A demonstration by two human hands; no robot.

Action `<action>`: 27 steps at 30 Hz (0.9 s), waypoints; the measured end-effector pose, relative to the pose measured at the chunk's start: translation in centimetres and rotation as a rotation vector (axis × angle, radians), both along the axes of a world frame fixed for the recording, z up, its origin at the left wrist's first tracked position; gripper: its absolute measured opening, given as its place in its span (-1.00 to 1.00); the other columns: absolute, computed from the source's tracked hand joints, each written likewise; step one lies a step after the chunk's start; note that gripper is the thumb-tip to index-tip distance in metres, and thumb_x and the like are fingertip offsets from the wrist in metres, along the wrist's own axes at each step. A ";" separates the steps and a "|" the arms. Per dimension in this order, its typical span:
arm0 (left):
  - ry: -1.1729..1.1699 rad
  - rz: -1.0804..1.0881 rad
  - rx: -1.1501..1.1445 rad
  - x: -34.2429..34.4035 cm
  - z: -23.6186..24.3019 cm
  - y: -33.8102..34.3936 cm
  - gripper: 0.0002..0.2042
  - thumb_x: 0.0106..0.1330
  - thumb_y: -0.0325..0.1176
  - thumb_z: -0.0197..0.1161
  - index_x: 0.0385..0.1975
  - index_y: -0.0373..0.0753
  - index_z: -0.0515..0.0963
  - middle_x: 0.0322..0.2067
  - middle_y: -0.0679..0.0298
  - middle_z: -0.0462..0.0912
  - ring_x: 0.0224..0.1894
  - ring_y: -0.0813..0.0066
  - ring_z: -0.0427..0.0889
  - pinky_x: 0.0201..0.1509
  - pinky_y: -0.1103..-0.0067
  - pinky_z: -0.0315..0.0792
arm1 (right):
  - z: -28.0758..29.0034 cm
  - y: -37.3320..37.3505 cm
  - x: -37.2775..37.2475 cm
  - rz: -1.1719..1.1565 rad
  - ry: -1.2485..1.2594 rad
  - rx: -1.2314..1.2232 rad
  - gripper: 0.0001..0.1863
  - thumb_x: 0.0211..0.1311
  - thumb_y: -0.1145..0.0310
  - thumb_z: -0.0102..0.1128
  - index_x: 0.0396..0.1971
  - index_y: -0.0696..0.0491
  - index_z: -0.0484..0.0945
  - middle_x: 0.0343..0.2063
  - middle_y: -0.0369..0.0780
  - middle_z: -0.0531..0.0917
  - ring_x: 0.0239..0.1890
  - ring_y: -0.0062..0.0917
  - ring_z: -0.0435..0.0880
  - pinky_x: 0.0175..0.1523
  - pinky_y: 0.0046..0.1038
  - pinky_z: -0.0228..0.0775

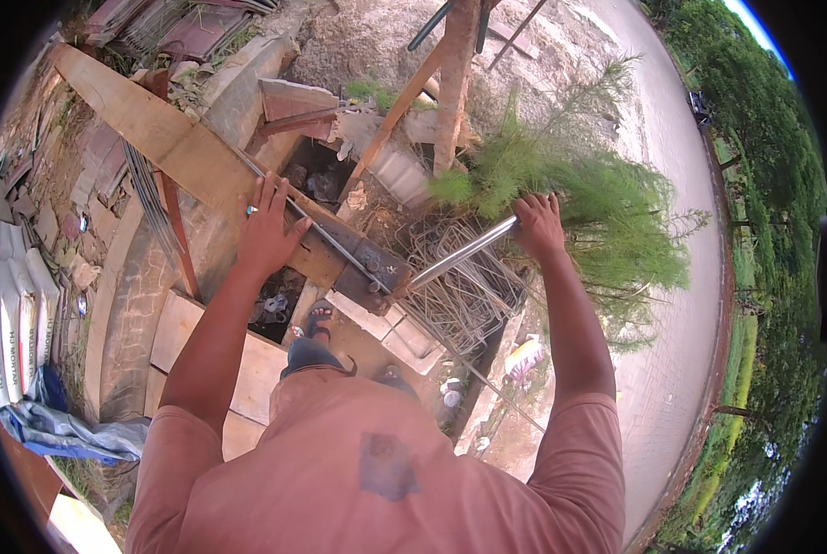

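A long wooden plank [146, 115] runs from the far left toward the middle, with a dark plate [374, 261] at its near end. Along its edge lies a thin metal rod [335, 242]. My left hand [270, 226], with a ring on one finger, rests over this rod, fingers stretched and thumb apart. At the right, my right hand [538, 226] is wrapped round the far end of a shiny metal pipe [464, 251]. The pipe slants down to the plank's near end, close to the rod's tip. How pipe and rod meet there is too small to tell.
Bent metal bars [460, 291] lie tangled beneath the pipe. A feathery green plant [589, 203] stands behind my right hand. Dark openings in the ground [275, 300] lie below the plank. Stacked white bags [17, 314] and a blue tarp [72, 429] are on the left.
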State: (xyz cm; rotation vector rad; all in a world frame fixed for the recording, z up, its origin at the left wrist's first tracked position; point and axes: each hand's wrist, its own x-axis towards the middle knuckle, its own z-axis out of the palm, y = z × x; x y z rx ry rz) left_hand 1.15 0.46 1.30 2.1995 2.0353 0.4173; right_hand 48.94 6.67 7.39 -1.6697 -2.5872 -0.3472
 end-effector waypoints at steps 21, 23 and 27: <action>-0.672 0.457 -0.558 12.7 -10.2 -41.8 -0.40 0.20 -0.19 0.26 0.20 -0.38 0.31 0.03 -0.12 0.53 0.13 -0.02 0.48 0.23 0.30 0.34 | -4.4 0.7 -0.7 -0.060 0.221 0.018 -0.79 0.13 0.34 0.09 -0.23 0.03 0.54 -0.23 -0.17 0.57 0.06 -0.25 0.43 0.34 0.19 -0.12; -0.020 0.135 -0.332 1.5 -24.4 -55.2 -0.71 0.24 -0.23 0.11 -0.22 -0.31 0.58 -0.02 -0.09 0.56 0.04 0.04 0.55 0.07 0.24 0.45 | -4.2 0.6 -2.1 -0.027 0.262 0.014 -0.79 0.13 0.35 0.08 -0.23 0.03 0.54 -0.22 -0.17 0.57 0.06 -0.25 0.43 0.34 0.19 -0.12; 0.159 0.214 -0.962 2.1 -19.9 -66.9 -0.72 0.23 -0.23 0.13 -0.19 -0.27 0.59 -0.09 -0.02 0.60 -0.03 0.09 0.59 0.01 0.23 0.47 | -4.0 0.2 -2.3 -0.023 0.250 0.109 -0.78 0.13 0.36 0.05 -0.21 0.01 0.54 -0.21 -0.17 0.57 0.06 -0.25 0.44 0.34 0.20 -0.11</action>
